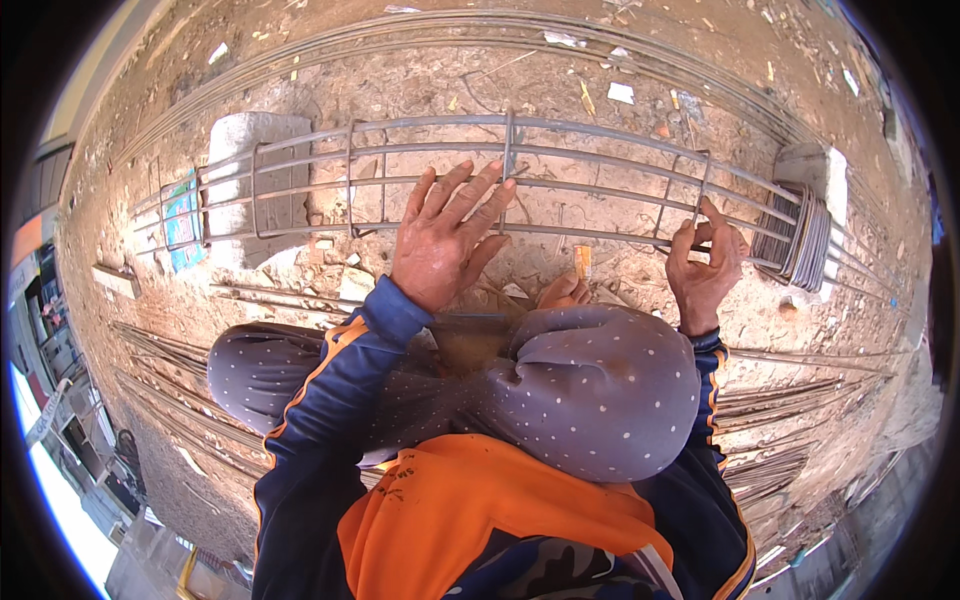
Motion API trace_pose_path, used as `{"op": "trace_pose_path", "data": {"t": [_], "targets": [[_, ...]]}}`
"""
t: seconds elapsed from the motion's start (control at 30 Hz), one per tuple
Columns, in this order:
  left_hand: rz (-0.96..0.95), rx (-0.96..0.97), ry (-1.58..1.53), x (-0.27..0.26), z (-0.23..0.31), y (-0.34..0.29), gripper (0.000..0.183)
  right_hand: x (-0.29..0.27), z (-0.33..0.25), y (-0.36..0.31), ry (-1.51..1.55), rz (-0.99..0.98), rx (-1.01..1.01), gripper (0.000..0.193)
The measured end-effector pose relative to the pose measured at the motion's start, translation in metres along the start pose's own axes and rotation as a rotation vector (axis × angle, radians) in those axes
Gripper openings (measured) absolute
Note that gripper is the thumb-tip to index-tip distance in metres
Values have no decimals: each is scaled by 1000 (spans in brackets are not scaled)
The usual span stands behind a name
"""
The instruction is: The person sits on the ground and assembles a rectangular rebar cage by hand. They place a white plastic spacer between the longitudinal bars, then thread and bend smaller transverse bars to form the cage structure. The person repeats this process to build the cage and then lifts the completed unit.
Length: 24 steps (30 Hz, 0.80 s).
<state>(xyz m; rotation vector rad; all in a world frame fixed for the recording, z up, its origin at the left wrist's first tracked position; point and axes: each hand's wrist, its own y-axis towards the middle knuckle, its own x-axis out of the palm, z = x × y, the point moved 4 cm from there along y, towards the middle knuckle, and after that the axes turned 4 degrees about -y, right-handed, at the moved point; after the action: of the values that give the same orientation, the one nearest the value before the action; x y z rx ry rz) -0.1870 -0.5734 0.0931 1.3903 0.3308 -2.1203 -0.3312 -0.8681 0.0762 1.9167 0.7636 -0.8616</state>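
Note:
A long cage of steel reinforcing bars (420,148) lies across in front of me, with square stirrups spaced along it. My left hand (448,232) lies over its near bars by the middle stirrup (509,135), fingers spread, gripping nothing. At the right part of the cage, my right hand (706,262) has its fingers curled at a stirrup (704,178), its thumb and forefinger about the lower end. A bunch of several stirrups (795,240) sits close together around the bars at the right end.
Two pale blocks, one at left (235,180) and one at right (825,180), sit under the cage. Long loose bars (400,38) run across the far ground, and more rods (780,400) lie at both sides of my knees. A blue-green packet (182,220) is at the cage's left end.

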Motion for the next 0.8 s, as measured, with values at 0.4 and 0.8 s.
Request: {"op": "trace_pose_path", "data": {"t": [0.4,0.8], "targets": [[-2,7,24,2,-4,1,67,22,-46,-3,81,-26,-39,36],[15,59,15,3,3,8,73,-16,2,6,-130,96,128,28]]}}
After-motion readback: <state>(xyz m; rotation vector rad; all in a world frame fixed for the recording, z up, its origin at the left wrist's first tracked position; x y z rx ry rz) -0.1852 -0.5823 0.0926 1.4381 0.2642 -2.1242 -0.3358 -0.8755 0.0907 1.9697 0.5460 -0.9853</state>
